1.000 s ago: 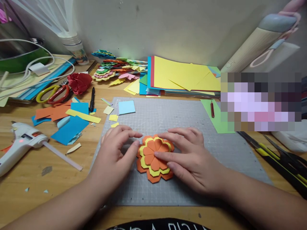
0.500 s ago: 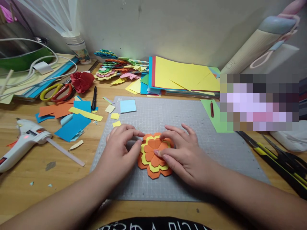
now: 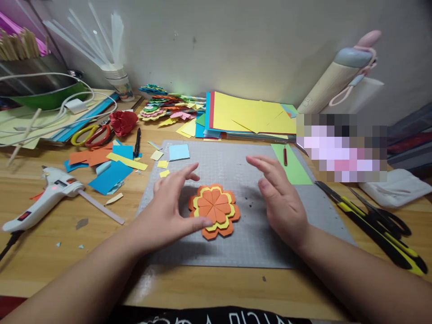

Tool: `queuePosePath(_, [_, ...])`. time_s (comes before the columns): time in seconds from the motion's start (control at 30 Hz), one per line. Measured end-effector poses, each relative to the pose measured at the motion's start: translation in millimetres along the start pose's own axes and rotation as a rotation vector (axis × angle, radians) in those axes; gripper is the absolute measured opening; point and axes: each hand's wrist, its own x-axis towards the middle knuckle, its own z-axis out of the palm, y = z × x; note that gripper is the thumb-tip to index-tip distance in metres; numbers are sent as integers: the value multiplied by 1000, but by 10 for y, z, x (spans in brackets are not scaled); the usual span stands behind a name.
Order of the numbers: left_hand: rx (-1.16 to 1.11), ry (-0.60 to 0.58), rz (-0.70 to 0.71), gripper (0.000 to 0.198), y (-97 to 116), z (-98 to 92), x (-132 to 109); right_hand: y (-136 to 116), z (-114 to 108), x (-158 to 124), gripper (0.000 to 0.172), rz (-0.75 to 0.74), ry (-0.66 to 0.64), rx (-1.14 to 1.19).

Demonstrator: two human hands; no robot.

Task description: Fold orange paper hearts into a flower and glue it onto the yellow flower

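Observation:
A layered paper flower (image 3: pixel 213 207), orange with a yellow middle layer, lies flat on the grey cutting mat (image 3: pixel 222 157). Just left of it is my left hand (image 3: pixel 173 207), fingers apart and holding nothing. Its thumb reaches over the flower's lower left petals; whether it touches them I cannot tell. My right hand (image 3: pixel 281 198) hovers to the right of the flower, apart from it, with fingers stretched out and nothing in them.
At left lie a white glue gun (image 3: pixel 50 193), scissors (image 3: pixel 91 135), a red paper flower (image 3: pixel 123 123) and paper scraps (image 3: pixel 111 175). Coloured sheets (image 3: pixel 249 112) and finished paper flowers (image 3: pixel 162 105) line the back. Black-and-yellow cutter (image 3: pixel 378 234) and black scissors (image 3: pixel 391 218) rest at right.
My right hand has let go of the paper flower and drawn away to the right. My left hand has spread, its thumb now over the lower petals. The view has shifted slightly.

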Motion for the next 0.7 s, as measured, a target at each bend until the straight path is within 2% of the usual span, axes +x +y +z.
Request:
queuePosePath(0.07, [92,-82,53,118,-3,31,-27,40,3,11,32,170,23,129])
queuePosePath(0.13, [168,-141,121,128,-1,93,-45,88,26,11,29,359,13,259])
queuePosePath(0.2, [219,-164,156,127,9,160,-59,132,54,3,26,491,-2,348])
queuePosePath(0.3, [237,-149,171,122,37,219,-75,161,81,-7,24,576,-10,438])
queuePosePath(0.43, [277,-80,307,108,66,181,-94,85,93,1,26,649,-33,595])
queuePosePath(0.5, [313,-1,427,97,65,141,-105,10,103,1,34,683,-105,679])
queuePosePath(0.57, [333,85,528,91,50,113,-115,-60,123,-8,45,724,-234,780])
queuePosePath(0.63, [308,140,577,96,28,111,-116,-102,151,-27,48,755,-355,865])
queuePosePath(0.7, [163,168,553,111,15,131,-98,-107,179,-48,40,770,-398,888])
